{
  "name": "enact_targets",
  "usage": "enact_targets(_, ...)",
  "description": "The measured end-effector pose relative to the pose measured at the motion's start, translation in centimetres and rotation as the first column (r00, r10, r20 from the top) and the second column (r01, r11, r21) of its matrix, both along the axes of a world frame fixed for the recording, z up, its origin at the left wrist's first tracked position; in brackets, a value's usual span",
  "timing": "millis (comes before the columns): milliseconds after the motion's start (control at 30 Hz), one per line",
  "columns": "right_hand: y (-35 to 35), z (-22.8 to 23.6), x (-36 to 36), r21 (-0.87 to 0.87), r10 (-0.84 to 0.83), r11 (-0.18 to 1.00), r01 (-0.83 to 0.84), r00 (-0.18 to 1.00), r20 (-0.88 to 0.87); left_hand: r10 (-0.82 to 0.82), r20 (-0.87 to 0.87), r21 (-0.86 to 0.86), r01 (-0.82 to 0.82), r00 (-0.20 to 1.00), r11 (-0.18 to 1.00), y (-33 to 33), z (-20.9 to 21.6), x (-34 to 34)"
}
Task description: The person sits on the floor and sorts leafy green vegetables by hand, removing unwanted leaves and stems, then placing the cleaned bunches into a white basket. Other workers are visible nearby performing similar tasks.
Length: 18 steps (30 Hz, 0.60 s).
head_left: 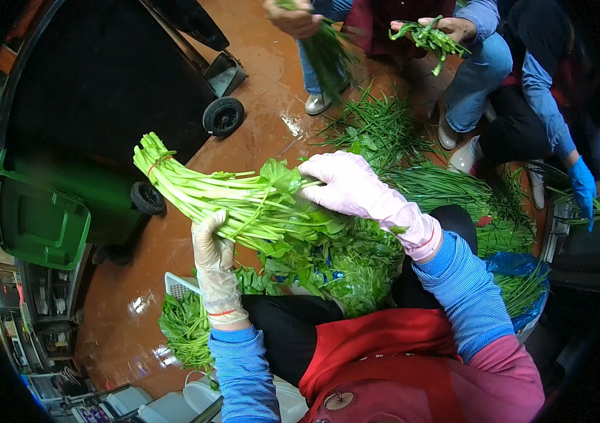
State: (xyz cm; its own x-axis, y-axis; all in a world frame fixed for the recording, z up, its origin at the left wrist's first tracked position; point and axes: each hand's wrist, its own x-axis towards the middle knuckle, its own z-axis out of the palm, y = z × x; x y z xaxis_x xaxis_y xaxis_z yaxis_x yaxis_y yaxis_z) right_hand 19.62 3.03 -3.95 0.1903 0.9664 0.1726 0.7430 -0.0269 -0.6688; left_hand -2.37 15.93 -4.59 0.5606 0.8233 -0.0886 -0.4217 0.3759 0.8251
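Note:
A long bunch of leafy green stems [222, 201], like water spinach, lies across in front of me, its pale cut ends tied with a thin band at the upper left. My left hand [213, 243], in a whitish glove, is wrapped round the stems from below. My right hand [345, 185], in a pale pink glove, is closed at the leafy end, fingers pinching a leaf or stem there; exactly what is partly hidden. Below the bunch, loose leafy greens [363, 271] are heaped between my knees.
Piles of thin green stalks [384, 130] lie on the wet brown floor [120, 310]. Greens fill a white basket [180, 284] at left and a blue bag [518, 264] at right. Wheeled bins [42, 218] stand left. Co-workers' hands [296, 17] hold greens opposite; another wears a blue glove [582, 185].

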Motion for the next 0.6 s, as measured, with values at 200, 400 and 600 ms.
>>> enact_targets(200, -0.9, 1.2, 0.4, -0.024, 0.343, 0.92, -0.391, 0.833, -0.434, -0.013, 0.043, 0.038, 0.012, 0.999, 0.999, -0.6, 0.1, 0.4)
enact_targets(400, -0.4, 2.3, -0.4, -0.211, -0.243, 0.96, 0.186, 0.925, -0.292, 0.055, -0.064, 0.044, -0.053, 0.996, 0.998, -0.3, -0.6, 1.0)
enact_targets(600, 0.5, -0.9, -2.1, 0.42, -0.053, 0.907, -0.028, 0.982, 0.18, 0.143, -0.203, 0.164, -0.111, 0.969, 0.98, -1.1, -1.2, 1.7)
